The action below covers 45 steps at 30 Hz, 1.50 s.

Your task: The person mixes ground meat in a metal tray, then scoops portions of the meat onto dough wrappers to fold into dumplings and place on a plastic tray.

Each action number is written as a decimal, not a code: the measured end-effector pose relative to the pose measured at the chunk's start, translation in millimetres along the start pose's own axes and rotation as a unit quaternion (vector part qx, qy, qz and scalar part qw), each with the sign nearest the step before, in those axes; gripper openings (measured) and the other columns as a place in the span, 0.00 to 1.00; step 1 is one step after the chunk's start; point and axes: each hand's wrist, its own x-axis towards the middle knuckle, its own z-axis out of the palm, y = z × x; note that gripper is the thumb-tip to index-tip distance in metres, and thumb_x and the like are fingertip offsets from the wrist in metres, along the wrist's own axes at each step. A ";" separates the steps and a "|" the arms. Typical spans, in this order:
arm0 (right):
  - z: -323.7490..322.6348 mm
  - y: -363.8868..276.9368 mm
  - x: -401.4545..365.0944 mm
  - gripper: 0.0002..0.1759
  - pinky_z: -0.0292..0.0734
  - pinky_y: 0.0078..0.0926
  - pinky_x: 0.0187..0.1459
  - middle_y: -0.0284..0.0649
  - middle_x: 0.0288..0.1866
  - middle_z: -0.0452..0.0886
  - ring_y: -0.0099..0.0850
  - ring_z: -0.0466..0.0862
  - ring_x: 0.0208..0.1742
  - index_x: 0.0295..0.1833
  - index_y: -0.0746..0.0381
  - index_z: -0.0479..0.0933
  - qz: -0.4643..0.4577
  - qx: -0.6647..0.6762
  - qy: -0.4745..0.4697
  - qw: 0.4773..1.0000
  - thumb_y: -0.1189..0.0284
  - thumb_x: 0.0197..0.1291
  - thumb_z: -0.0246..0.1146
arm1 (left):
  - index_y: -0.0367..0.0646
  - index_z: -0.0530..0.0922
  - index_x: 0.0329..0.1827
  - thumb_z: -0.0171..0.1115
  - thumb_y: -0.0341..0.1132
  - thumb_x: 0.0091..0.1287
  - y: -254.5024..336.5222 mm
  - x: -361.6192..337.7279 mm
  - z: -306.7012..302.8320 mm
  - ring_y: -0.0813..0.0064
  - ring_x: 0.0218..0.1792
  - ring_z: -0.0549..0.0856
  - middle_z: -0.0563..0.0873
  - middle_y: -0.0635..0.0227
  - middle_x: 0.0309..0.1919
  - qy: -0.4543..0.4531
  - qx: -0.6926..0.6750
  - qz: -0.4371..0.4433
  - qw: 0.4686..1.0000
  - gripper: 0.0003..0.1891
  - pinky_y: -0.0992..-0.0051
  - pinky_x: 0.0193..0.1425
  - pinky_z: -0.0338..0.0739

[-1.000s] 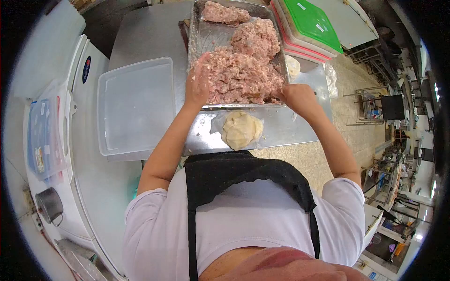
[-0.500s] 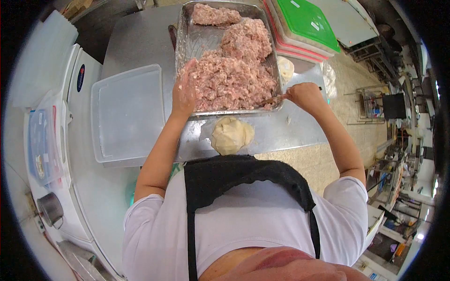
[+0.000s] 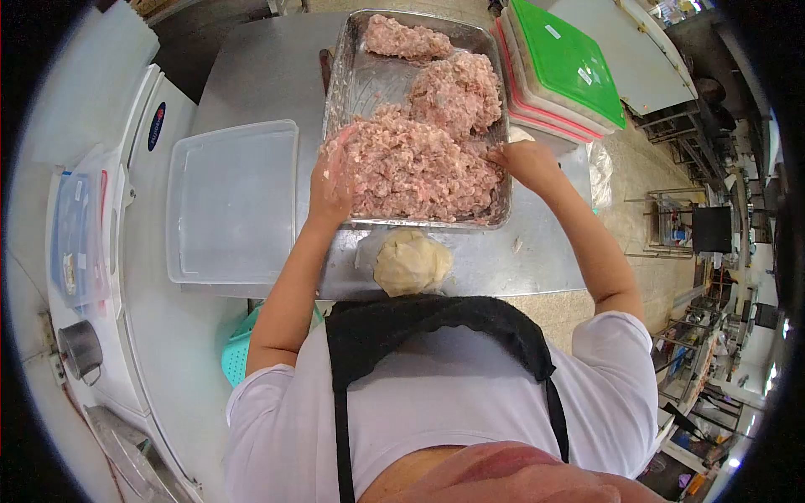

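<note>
The left hand [image 3: 334, 180] is resting over the left rim of a metal tray [image 3: 365, 80], its fingers extending and lying along the side of the pink minced meat [image 3: 428, 168]. The right hand [image 3: 524, 161] is reaching over the right rim, its fingers bending inward at the meat's edge; whether they are clamping on anything, I cannot tell. The meat is sitting inside the tray: a broad mass is filling the near part, a mound is adjoining it farther back, and a smaller log is lying apart at the far end. The tray is standing on a metal bench [image 3: 537, 226]. Just in front of it, a pale dough ball [image 3: 411, 261] is resting near the bench's near edge, close to the black apron [image 3: 436, 314]. A clear plastic container [image 3: 233, 205] is lying to the left, while a green lid [image 3: 570, 50] is topping a stack of boxes on the right.
</note>
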 end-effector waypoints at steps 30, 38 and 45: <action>-95.3 -22.4 42.6 0.06 0.80 0.35 0.29 0.39 0.26 0.85 0.35 0.87 0.30 0.25 0.57 0.84 -0.164 -0.303 0.051 0.937 0.72 0.49 0.63 | 0.38 0.72 0.63 0.42 0.42 0.74 1.4 0.8 -2.7 0.52 0.63 0.74 0.77 0.51 0.60 0.005 0.036 0.019 0.999 0.22 0.61 0.69 0.64; -106.4 -6.6 19.7 0.12 0.81 0.36 0.30 0.41 0.26 0.85 0.38 0.87 0.30 0.26 0.58 0.83 -0.082 -0.276 0.031 0.957 0.68 0.57 0.58 | 0.38 0.72 0.64 0.43 0.38 0.72 -5.8 3.7 -3.8 0.54 0.64 0.74 0.77 0.51 0.61 0.017 -0.007 0.039 0.999 0.22 0.62 0.70 0.64; -148.2 -1.5 73.6 0.16 0.81 0.42 0.35 0.45 0.29 0.85 0.45 0.86 0.35 0.32 0.59 0.83 -0.034 -0.219 0.089 0.971 0.60 0.63 0.57 | 0.37 0.74 0.62 0.42 0.42 0.73 10.5 4.9 -6.6 0.56 0.64 0.74 0.77 0.53 0.61 0.018 -0.001 0.002 1.000 0.22 0.63 0.70 0.63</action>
